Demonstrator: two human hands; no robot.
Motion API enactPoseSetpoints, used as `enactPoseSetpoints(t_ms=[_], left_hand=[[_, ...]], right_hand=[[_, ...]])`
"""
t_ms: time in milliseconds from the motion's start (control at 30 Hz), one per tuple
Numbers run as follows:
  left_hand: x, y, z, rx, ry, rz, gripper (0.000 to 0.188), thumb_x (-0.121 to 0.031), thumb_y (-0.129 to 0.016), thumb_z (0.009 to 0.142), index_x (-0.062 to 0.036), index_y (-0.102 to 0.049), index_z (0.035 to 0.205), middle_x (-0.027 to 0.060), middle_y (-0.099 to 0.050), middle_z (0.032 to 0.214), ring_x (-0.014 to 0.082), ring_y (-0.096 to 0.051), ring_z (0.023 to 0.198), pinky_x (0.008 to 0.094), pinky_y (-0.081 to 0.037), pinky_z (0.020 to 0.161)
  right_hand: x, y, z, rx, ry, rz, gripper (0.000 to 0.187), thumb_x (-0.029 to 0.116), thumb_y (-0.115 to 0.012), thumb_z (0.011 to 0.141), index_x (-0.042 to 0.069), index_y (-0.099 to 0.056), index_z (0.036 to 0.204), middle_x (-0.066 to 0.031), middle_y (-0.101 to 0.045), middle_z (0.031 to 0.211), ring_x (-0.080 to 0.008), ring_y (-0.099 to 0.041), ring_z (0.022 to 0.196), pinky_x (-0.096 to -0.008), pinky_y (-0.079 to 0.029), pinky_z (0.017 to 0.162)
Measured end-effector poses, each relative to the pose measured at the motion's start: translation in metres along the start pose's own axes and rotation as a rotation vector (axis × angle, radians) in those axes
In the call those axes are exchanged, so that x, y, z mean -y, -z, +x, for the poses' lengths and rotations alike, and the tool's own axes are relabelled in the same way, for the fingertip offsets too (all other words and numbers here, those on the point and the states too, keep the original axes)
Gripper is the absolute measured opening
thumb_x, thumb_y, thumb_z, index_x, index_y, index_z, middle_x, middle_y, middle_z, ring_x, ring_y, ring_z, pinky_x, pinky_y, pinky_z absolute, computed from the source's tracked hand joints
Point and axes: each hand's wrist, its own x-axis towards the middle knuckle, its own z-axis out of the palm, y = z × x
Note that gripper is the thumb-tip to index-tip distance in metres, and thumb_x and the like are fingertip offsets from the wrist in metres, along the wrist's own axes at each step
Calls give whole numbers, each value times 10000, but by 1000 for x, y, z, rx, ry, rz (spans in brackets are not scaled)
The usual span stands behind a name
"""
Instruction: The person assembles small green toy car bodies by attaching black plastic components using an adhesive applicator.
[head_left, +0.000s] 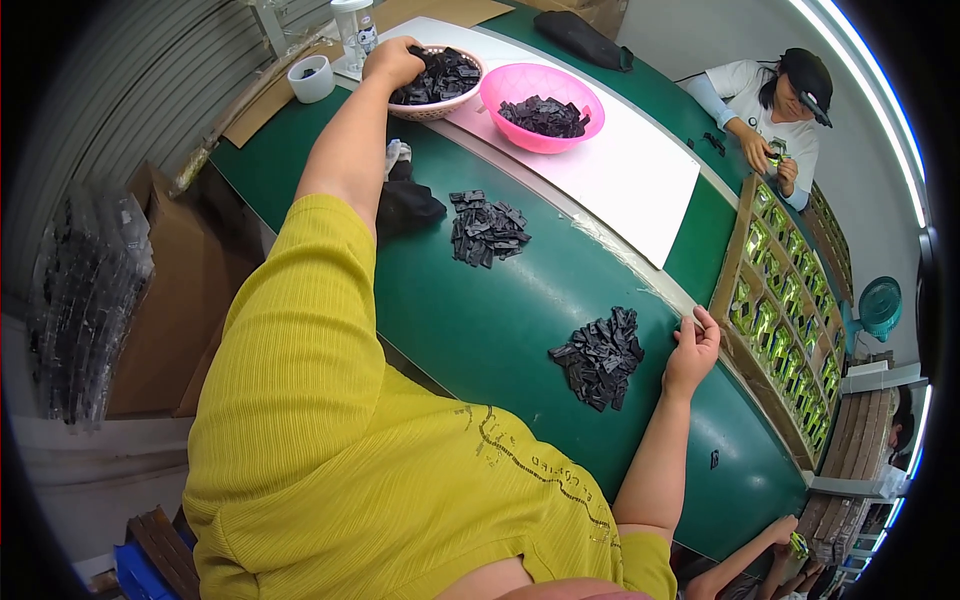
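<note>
My left hand (394, 66) reaches to the far left, its fingers closed at the rim of a pale pink basket (437, 110) heaped with small black plastic pieces (440, 76). A few of these pieces seem to be between its fingertips, which are partly hidden. My right hand (692, 352) lies at the right on the green table (470, 340), palm turned up, fingers loosely curled and thumb apart, nothing seen in it. Nearest to it is a pile of black pieces (602, 358). Another pile (487, 228) lies farther left.
A bright pink basket (545, 140) with black pieces stands on a white board (640, 190). A tape roll (311, 80) and a clear bottle (355, 35) are at far left. Black cloth (410, 208) lies near my left arm. A co-worker (775, 110) sits beyond a divided tray (745, 300).
</note>
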Motion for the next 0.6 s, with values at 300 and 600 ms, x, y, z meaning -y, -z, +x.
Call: enactPoseSetpoints(t_ms=[300, 600], left_hand=[[21, -14, 25, -325, 69, -541, 399, -58, -712, 576, -84, -711, 974, 60, -694, 878, 173, -639, 763, 291, -507, 708], [-4, -14, -2, -355, 125, -1145, 368, 17, -680, 573, 2, -671, 941, 83, -656, 834, 208, -628, 723, 336, -516, 644]], right_hand=[[-1, 0, 1, 18, 5, -27, 251, 87, -605, 890, 15, -580, 1129, -23, -595, 910, -75, -539, 784, -213, -459, 681], [-2, 3, -2, 27, 2, -50, 261, 85, -610, 883, 13, -580, 1133, -25, -594, 897, -77, -534, 773, -211, -449, 683]])
